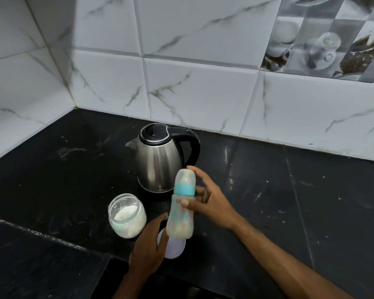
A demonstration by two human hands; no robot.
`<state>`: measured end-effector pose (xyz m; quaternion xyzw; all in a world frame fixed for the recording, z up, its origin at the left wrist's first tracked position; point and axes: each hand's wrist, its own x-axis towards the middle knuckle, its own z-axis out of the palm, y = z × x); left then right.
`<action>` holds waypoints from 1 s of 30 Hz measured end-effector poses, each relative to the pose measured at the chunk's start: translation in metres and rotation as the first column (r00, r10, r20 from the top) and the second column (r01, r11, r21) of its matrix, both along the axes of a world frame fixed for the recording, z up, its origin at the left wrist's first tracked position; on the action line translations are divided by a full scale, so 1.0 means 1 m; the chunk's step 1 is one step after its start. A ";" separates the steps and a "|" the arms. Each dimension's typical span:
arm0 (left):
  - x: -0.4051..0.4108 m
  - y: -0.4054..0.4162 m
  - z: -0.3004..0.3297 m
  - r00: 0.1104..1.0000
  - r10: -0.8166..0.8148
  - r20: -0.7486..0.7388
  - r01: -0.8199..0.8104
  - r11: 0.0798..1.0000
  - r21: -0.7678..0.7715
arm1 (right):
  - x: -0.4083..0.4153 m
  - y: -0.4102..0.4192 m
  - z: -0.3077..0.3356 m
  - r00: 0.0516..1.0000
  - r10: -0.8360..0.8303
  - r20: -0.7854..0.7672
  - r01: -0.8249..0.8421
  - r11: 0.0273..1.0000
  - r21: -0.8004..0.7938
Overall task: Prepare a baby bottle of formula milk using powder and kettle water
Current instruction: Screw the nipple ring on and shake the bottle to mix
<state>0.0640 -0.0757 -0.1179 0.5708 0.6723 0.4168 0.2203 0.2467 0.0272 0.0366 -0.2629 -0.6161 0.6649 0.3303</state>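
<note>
A right hand (209, 201) grips a capped baby bottle (181, 203) just in front of the kettle (160, 158), apparently mixing the formula; the left hand (149, 247), fingers together, touches a white lid (175, 248) beside the powder jar (126, 215), which likely needs closing next

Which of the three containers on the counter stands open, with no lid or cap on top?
The glass jar of white powder: its mouth is uncovered. The kettle has its black lid down, and the baby bottle wears its cap.
</note>
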 end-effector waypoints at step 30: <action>0.005 -0.001 0.012 0.999 0.040 -0.035 -0.041 0.999 -0.028 | -0.002 0.002 -0.010 0.955 -0.276 -0.109 0.254 0.950 -0.181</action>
